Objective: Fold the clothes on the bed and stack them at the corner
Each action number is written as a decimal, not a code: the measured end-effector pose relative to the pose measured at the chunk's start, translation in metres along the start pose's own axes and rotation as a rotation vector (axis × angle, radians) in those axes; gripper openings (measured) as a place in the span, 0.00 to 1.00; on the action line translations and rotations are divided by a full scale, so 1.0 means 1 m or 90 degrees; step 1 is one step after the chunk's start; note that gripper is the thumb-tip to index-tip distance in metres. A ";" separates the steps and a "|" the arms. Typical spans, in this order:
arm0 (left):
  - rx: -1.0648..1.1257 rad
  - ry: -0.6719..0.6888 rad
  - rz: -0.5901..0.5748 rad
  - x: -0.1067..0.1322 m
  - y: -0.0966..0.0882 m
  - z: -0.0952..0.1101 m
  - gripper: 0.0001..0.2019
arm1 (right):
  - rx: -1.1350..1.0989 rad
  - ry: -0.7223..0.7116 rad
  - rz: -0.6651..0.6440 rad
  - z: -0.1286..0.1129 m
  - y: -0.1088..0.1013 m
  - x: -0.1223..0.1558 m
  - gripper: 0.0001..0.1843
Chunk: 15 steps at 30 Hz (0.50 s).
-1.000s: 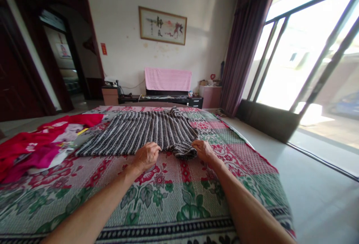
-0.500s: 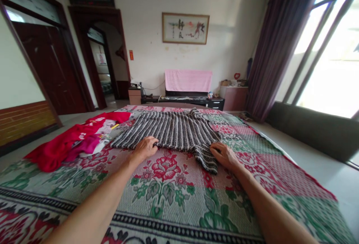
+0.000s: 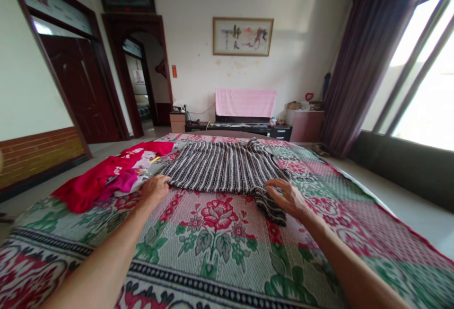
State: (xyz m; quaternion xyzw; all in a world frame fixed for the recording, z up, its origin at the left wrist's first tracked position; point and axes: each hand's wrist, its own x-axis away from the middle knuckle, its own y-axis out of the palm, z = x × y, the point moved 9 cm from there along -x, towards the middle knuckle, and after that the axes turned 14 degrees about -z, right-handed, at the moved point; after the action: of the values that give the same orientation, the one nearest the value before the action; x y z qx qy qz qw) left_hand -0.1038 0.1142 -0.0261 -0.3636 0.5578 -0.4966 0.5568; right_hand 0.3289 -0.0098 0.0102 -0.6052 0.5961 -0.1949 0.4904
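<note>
A black-and-white striped garment lies spread flat on a flowered bedspread. My left hand rests at the garment's near left corner, fingers curled onto the hem. My right hand hovers beside the striped sleeve at the near right, fingers spread and holding nothing.
A heap of red and pink clothes lies left of the striped garment. Beyond the bed stand a low dark cabinet with a pink towel, dark doors at the left, and a curtain and window at the right.
My left hand has slid left along the hem to the garment's corner. My right hand has lifted off the sleeve and spread. The view has turned slightly left.
</note>
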 end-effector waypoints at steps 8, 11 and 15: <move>0.001 -0.024 -0.013 -0.001 -0.004 -0.001 0.20 | 0.132 0.008 -0.114 -0.029 0.048 -0.011 0.23; -0.006 -0.047 -0.016 0.001 -0.008 0.000 0.19 | 0.149 -0.015 -0.120 -0.025 0.050 -0.014 0.22; -0.028 -0.088 -0.024 0.002 -0.011 -0.001 0.19 | 0.180 0.018 -0.081 -0.016 0.034 -0.015 0.18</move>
State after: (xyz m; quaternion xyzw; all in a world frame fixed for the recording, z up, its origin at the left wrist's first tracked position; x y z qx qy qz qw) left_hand -0.1070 0.1094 -0.0160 -0.4197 0.5221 -0.4685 0.5760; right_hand 0.2943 0.0041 -0.0053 -0.5638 0.5300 -0.3164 0.5488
